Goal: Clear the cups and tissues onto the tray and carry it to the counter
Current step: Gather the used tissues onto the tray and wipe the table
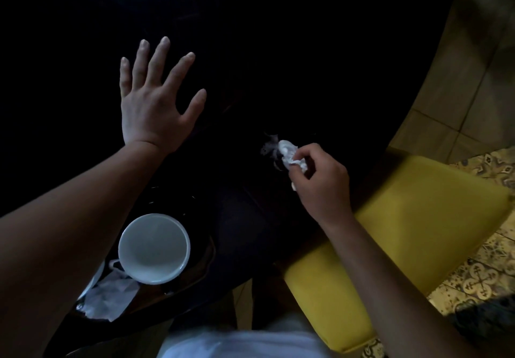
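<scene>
Crumpled white tissue point(289, 154) in right hand point(320, 182)

The room is dim, and the worktop point(292, 51) is so dark its surface shows almost no detail; its curved edge runs down the right side. Beyond that edge, right of the right grip, lies a floor of plain beige tiles point(479, 78). Nearer, below and right of that grip, stands a yellow upholstered chair point(404, 232) on patterned floor tiles point(485, 268).
</scene>
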### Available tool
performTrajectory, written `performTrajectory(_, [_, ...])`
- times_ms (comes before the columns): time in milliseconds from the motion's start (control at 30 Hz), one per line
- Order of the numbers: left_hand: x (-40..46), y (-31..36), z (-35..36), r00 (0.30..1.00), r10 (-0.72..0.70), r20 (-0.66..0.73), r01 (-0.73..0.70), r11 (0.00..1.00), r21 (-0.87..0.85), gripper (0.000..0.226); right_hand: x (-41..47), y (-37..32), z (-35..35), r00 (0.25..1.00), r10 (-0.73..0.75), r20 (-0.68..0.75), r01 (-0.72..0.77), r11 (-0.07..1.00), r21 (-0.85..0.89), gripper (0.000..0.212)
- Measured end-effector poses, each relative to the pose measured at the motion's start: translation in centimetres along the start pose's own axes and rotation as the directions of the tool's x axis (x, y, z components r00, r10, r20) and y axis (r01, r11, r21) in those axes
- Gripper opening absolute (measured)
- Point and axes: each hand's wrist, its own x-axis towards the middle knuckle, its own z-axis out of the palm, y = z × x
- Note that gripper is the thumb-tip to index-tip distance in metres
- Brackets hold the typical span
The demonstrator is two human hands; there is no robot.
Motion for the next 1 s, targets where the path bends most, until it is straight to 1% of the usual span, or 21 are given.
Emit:
performTrajectory(67, [0.0, 0.0, -0.1, 1.000, -0.001, -0.001, 0.001, 1.000, 0.000, 0.063, -0.7, -0.5, 1.3, 0.993, -0.083, 0.083, 0.087, 0.995, -0.046, 0.009])
performTrajectory(133, [0.0, 0.0, 0.0, 1.000, 0.001, -0.003, -0.001, 1.000, 0.007, 0.062, -1.5, -1.3, 3.1, 0.971, -0.170, 0.170, 0.193, 0.973, -0.129, 0.010])
performTrajectory(200, [0.0, 0.0, 0.0, 1.000, 0.001, -0.004, -0.001, 1.000, 0.008, 0.062, -1.2, -1.2, 3.9, 0.961, -0.218, 0.172, 0.251, 0.948, -0.196, 0.010])
performTrajectory(267, [-0.1, -0.1, 0.0, 1.000, 0.000, -0.006, 0.000, 1.000, 0.009, 0.062, 0.3, -0.5, 3.4, 0.976, -0.193, 0.097, 0.212, 0.942, -0.259, 0.009])
performTrajectory(333, [-0.1, -0.2, 0.0, 1.000, 0.004, -0.009, -0.004, 1.000, 0.011, 0.062, 2.5, 0.8, 2.1, 0.991, -0.135, -0.007, 0.127, 0.945, -0.301, 0.008])
performTrajectory(367, [-0.1, -0.2, 0.0, 1.000, 0.006, -0.009, -0.006, 1.000, 0.009, 0.062, 3.5, 1.5, 1.2, 0.994, -0.107, -0.037, 0.091, 0.947, -0.308, 0.008])
performTrajectory(467, [0.0, -0.1, -0.1, 1.000, 0.004, -0.006, -0.004, 1.000, 0.005, 0.062, 5.6, 2.7, -1.2, 0.996, -0.084, -0.040, 0.073, 0.969, -0.238, 0.010])
performTrajectory(500, [0.0, 0.0, -0.1, 1.000, 0.003, -0.002, -0.003, 1.000, 0.005, 0.063, 6.2, 2.8, -2.0, 0.995, -0.081, -0.062, 0.067, 0.979, -0.193, 0.011])
performTrajectory(567, [0.0, 0.0, -0.1, 1.000, 0.002, 0.001, -0.002, 1.000, 0.003, 0.063, 7.5, 3.2, -3.4, 0.986, -0.057, -0.159, 0.040, 0.993, -0.109, 0.012])
performTrajectory(633, [0.0, 0.0, -0.1, 1.000, 0.004, 0.000, -0.004, 1.000, 0.008, 0.063, 8.7, 4.1, -4.0, 0.979, -0.002, -0.202, -0.013, 0.997, -0.075, 0.013])
performTrajectory(733, [0.0, 0.1, -0.1, 1.000, 0.002, 0.006, -0.002, 1.000, 0.011, 0.063, 8.9, 5.0, -3.2, 0.990, 0.028, -0.141, -0.046, 0.991, -0.122, 0.016])
performTrajectory(800, [-0.1, 0.0, -0.1, 1.000, 0.001, 0.002, -0.001, 1.000, 0.006, 0.063, 7.7, 4.2, -1.5, 0.997, -0.019, -0.079, 0.005, 0.986, -0.168, 0.015])
performTrajectory(900, [-0.1, 0.0, -0.1, 1.000, 0.006, -0.008, -0.006, 1.000, -0.001, 0.062, 4.4, 2.3, 1.0, 0.994, -0.099, 0.047, 0.106, 0.977, -0.186, 0.015])
performTrajectory(933, [-0.1, 0.0, -0.1, 1.000, 0.005, -0.010, -0.005, 1.000, -0.002, 0.062, 3.3, 1.7, 1.5, 0.991, -0.114, 0.071, 0.125, 0.975, -0.183, 0.014])
performTrajectory(1000, [-0.1, 0.0, -0.1, 1.000, 0.000, -0.008, 0.000, 1.000, 0.001, 0.062, 1.5, 0.8, 1.8, 0.990, -0.123, 0.072, 0.132, 0.980, -0.146, 0.013])
